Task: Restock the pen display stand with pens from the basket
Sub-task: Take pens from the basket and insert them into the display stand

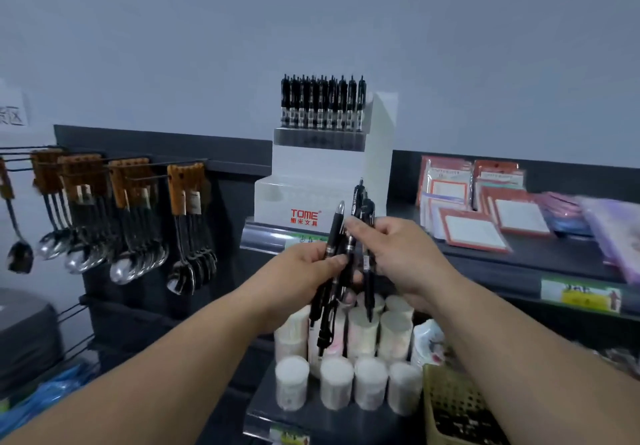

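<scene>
Left hand [304, 271]: fingers were curled round a bundle of black pens [333, 240], gripping it near mid-length.
Right hand [398, 254]: pinched the pen [368, 271] at the bundle's right edge; whether it held one pen or two could not be told.
Hands together: close, nearly touching across the bundle.
Pen axis: near upright, tops leaning slightly right; the narrower ends pointed down towards the person, the clicker ends up.
Pen display stand [322, 171]: stood on the shelf [485, 257] just ahead of and above both hands.
Stand tiers: the top one carried a full row of pens [322, 102], upright; the middle and lowest looked unfilled.
Nearer hand: the right, its pen top reaching in front of the lowest tier.
Coming move, as judged: lift the pen forward and up, keep it upright, lower it narrow end first.
Basket [446, 396]: low on the right, near the right forearm, dark pens inside.
</scene>
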